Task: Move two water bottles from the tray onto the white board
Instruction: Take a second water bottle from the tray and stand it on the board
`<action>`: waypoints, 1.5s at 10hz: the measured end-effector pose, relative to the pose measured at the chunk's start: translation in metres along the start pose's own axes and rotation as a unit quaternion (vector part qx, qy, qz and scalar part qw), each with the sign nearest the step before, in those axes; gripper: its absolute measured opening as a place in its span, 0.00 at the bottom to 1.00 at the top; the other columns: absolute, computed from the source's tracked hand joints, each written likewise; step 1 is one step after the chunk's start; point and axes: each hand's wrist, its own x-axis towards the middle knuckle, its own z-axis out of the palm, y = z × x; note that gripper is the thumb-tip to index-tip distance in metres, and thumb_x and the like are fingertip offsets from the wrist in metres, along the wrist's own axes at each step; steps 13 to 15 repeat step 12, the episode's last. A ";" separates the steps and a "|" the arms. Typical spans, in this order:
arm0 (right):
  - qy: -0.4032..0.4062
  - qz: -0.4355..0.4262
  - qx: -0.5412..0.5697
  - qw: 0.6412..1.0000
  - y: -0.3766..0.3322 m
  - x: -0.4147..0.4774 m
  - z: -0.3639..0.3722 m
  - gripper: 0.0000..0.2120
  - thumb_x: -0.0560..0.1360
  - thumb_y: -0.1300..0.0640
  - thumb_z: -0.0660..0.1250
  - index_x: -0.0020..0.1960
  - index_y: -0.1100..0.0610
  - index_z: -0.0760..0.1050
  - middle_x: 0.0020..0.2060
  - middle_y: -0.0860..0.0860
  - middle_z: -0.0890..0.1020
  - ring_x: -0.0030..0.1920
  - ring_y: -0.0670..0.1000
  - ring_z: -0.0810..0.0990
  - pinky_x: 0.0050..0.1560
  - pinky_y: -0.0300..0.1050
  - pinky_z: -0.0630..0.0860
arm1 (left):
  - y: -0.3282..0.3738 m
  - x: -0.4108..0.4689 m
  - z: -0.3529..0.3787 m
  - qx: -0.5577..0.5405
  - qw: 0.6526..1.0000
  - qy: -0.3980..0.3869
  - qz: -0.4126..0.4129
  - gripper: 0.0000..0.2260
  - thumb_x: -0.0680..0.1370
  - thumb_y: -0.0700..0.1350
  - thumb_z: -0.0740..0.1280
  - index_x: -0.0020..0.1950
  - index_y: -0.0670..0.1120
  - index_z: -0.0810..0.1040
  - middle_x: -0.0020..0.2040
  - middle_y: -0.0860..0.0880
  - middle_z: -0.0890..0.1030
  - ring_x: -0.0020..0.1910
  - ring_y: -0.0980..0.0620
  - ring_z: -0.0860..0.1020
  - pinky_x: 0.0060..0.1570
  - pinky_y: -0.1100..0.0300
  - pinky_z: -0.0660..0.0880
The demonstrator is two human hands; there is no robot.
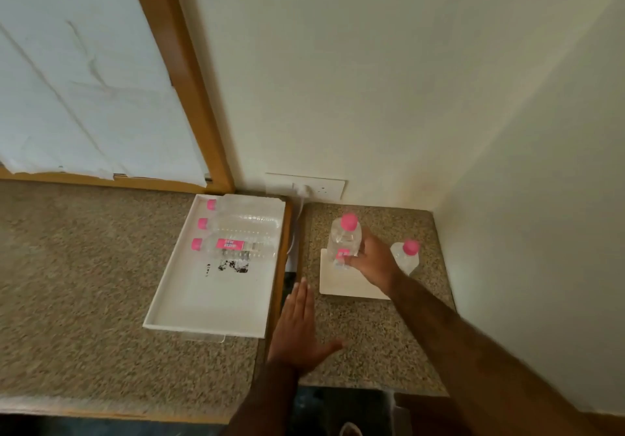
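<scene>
A white tray [189,314] lies on the left counter with three clear, pink-capped water bottles [236,246] lying on their sides at its far end. A small white board [341,285] rests on the right counter. My right hand [372,259] is wrapped around an upright pink-capped bottle [345,236] standing at the board's far left corner. A second upright bottle [406,256] stands just behind my right hand, at the board's far right; its base is hidden. My left hand [301,327] lies flat with fingers spread on the counter near the tray's right edge, holding nothing.
A wall socket plate [306,185] with a white cable sits behind the gap between the two speckled counters. Walls close the right counter at the back and right. A wooden-framed panel [182,73] stands behind the left counter.
</scene>
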 end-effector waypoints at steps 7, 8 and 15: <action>-0.051 0.051 0.051 0.996 0.076 0.011 0.019 0.35 0.68 0.65 0.80 0.71 0.57 0.69 0.62 0.56 0.82 0.65 0.55 0.80 0.68 0.59 0.75 | -0.022 -0.010 0.058 0.057 0.994 -0.097 -0.012 0.62 0.68 0.87 0.49 0.81 0.45 0.27 0.83 0.46 0.28 0.82 0.50 0.28 0.84 0.43 0.38; -0.062 0.055 0.040 0.996 0.075 0.012 0.019 0.36 0.68 0.64 0.80 0.71 0.56 0.68 0.62 0.57 0.81 0.64 0.56 0.80 0.68 0.61 0.75 | -0.022 -0.011 0.059 0.076 0.992 -0.102 -0.013 0.62 0.68 0.87 0.48 0.81 0.44 0.28 0.83 0.45 0.28 0.82 0.48 0.28 0.84 0.42 0.39; -0.058 0.046 0.011 0.997 0.062 -0.001 0.017 0.47 0.68 0.56 0.82 0.79 0.54 0.58 0.71 0.54 0.75 0.71 0.55 0.74 0.73 0.55 0.69 | -0.018 -0.007 0.059 0.137 0.980 -0.142 -0.040 0.62 0.68 0.86 0.47 0.79 0.43 0.25 0.81 0.43 0.25 0.81 0.43 0.27 0.78 0.44 0.28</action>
